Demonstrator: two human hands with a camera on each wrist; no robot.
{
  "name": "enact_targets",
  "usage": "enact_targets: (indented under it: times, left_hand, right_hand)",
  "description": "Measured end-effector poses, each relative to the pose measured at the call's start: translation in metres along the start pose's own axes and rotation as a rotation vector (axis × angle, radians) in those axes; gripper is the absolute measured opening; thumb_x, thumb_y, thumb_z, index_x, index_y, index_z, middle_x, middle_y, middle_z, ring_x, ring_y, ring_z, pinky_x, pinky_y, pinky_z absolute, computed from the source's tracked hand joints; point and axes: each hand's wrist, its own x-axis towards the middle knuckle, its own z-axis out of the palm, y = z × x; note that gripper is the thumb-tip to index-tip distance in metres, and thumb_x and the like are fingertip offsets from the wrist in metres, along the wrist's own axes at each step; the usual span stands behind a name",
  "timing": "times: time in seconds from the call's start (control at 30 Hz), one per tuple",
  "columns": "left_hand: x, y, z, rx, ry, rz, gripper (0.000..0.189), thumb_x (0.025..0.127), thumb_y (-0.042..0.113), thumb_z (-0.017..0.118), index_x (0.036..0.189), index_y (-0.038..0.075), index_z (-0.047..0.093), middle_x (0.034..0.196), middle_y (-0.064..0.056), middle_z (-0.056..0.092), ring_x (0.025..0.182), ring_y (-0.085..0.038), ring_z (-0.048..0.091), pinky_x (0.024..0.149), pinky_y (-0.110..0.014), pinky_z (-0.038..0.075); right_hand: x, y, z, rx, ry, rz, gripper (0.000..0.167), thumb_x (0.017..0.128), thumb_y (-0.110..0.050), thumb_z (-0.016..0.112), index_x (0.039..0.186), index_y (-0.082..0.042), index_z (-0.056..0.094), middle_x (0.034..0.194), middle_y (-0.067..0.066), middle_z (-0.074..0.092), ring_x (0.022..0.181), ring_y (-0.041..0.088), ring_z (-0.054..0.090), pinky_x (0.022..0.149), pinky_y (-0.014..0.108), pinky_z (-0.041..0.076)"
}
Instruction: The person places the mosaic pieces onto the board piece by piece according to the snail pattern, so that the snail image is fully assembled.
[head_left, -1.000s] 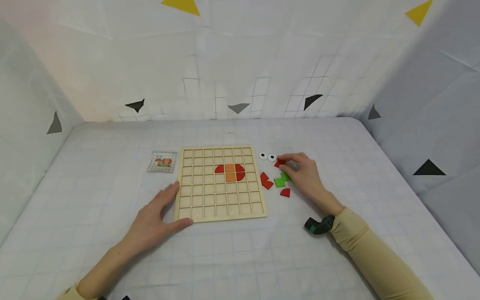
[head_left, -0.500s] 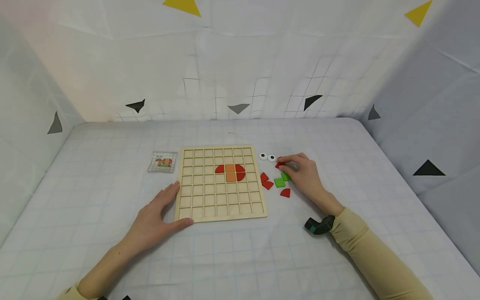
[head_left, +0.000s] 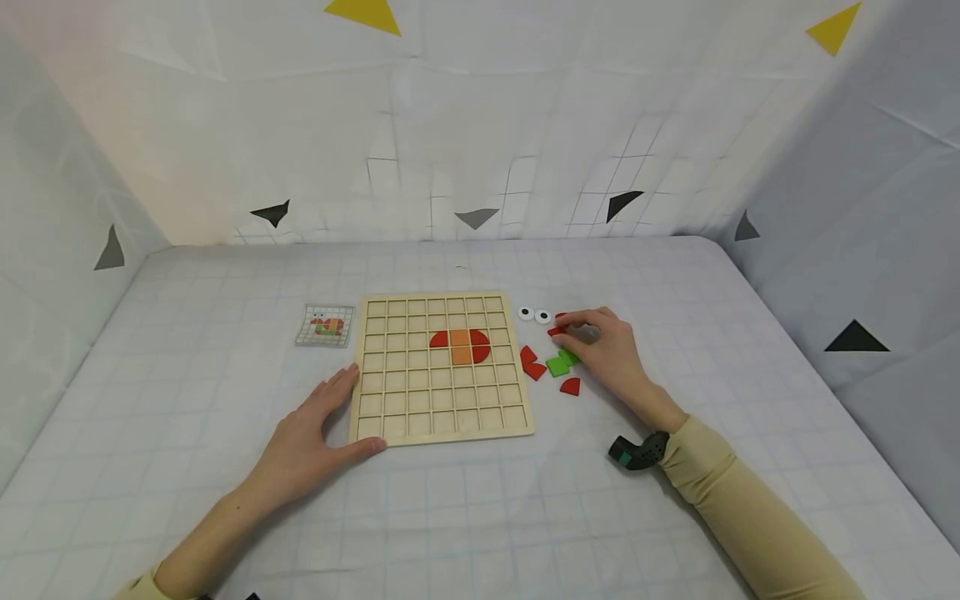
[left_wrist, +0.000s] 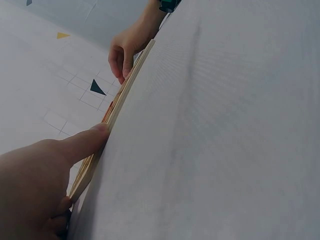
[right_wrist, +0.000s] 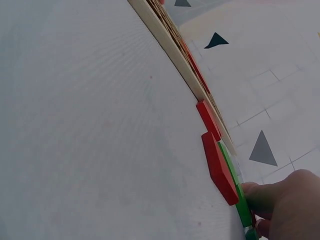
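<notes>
A square wooden grid board [head_left: 408, 425] lies in the middle of the table, with red quarter-round and orange tiles in some upper cells. My left hand [head_left: 303, 446] rests at its near left corner, fingers along the left side and the straight thumb on the front edge. To the right of the board my right hand [head_left: 611, 350] pinches a small red tile [head_left: 556, 331] between thumb and forefinger. Its other fingers are curled under and partly hidden. Green square tiles [head_left: 558, 367] lie just below this hand, one partly covered by the thumb.
Red tiles [head_left: 533, 370] lie against the board's right edge, and a red quarter-round [head_left: 570, 387] sits nearer. Two white eye discs [head_left: 542, 317] lie beside the right fingertips. A small pattern card [head_left: 325, 325] is left of the board. White cloth walls [head_left: 480, 125] surround the table.
The red tile at my right fingertips has turned and shifted slightly nearer, showing another red piece behind it. The green tiles have slid a little left. My left hand stays put.
</notes>
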Motion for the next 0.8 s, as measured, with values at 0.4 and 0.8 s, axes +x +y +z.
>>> enact_targets:
  times: [0.4,0.8]
  left_hand:
    - [-0.0005,0.0007,-0.0003,0.003,-0.001,-0.002,0.105,0.077,0.07,0.072,0.16,0.03,0.022,0.165,-0.005,0.026,0.152,-0.039,0.021,0.115,-0.067,0.023]
    - [0.0003,-0.0015,0.002,0.016,0.018,0.024,0.104,0.077,0.068,0.073,0.16,0.028,0.025,0.165,-0.005,0.028,0.151,-0.039,0.023,0.116,-0.065,0.025]
  right_hand:
    - [-0.0002,-0.0005,-0.0002,0.019,-0.012,0.037,0.024,0.086,-0.013,0.08,0.109,-0.012,0.076,0.105,0.006,0.073,0.101,0.021,0.059,0.082,0.036,0.046]
    - [-0.0011,0.0004,0.0,0.038,-0.001,0.024,0.022,0.086,-0.009,0.079,0.108,-0.011,0.076,0.103,0.007,0.072,0.098,0.022,0.059,0.08,0.035,0.044]
